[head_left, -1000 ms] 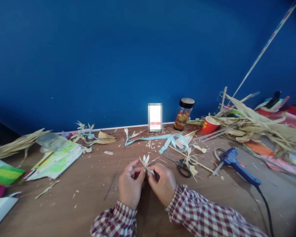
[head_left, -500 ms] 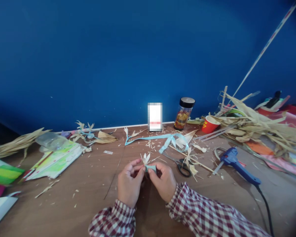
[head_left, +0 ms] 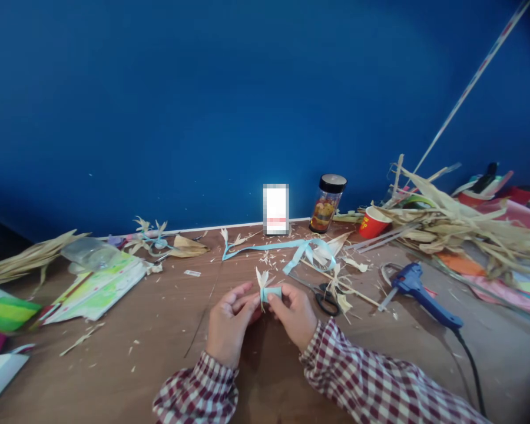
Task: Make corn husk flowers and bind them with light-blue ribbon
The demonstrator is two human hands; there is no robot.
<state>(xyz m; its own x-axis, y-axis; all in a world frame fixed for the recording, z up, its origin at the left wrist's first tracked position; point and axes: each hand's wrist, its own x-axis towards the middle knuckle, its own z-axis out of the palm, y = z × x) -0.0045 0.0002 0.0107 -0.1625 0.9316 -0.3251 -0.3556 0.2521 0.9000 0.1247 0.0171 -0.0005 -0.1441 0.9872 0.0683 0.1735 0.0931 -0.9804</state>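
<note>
Between my hands is a small flower of pale dried husk (head_left: 262, 279), its petals pointing up. A short strip of light-blue ribbon (head_left: 272, 292) lies against its base and runs to the right. My left hand (head_left: 230, 323) has thumb and fingers closed at the flower's base, the other fingers curled behind. My right hand (head_left: 295, 313) pinches the ribbon strip between thumb and forefinger. The flower's lower end shows a little below the ribbon. Just beyond my right hand lie black-handled scissors (head_left: 326, 299) and a longer loose blue ribbon (head_left: 265, 246).
A blue glue gun (head_left: 424, 294) with its cord lies at the right. Behind it are a red paper cup (head_left: 373, 222), a dark-lidded jar (head_left: 327, 203) and a pile of dried husks (head_left: 441, 218). Green-and-white paper (head_left: 99, 288) and a clear plastic container (head_left: 90, 254) sit left. Husk scraps litter the brown table (head_left: 128, 383).
My left hand has shifted slightly left and its thumb has moved off the ribbon's front. More of the blue strip and the flower's lower end now show. My right hand keeps its pinch.
</note>
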